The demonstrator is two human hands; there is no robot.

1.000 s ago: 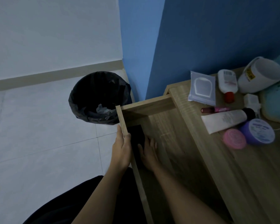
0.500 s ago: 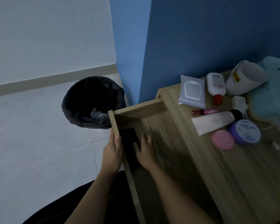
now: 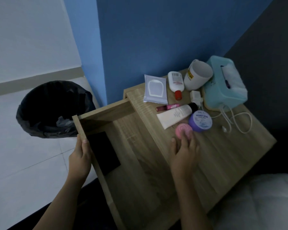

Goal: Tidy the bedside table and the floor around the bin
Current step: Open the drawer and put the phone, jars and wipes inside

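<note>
The wooden bedside table (image 3: 223,156) has its drawer (image 3: 105,113) pulled open toward the bin (image 3: 45,103). A black flat object (image 3: 103,151) lies in the drawer's left part. My left hand (image 3: 81,156) grips the drawer's front panel. My right hand (image 3: 184,150) hovers over the tabletop, fingers spread, its fingertips touching a small pink round tin (image 3: 184,130). Beside the tin sit a purple jar (image 3: 200,121), a white tube (image 3: 175,116) and a pink lip gloss (image 3: 168,107).
At the table's back are a wipes pack (image 3: 155,91), a white bottle with red cap (image 3: 175,83), a tipped white cup (image 3: 198,75), a charger with white cable (image 3: 234,120) and a teal tissue box (image 3: 226,83). White bedding (image 3: 263,201) lies at bottom right. The black-lined bin stands on pale tiles.
My right hand has left the black object in the drawer and moved right onto the tabletop, reaching the pink tin. My left hand stays on the drawer front.
</note>
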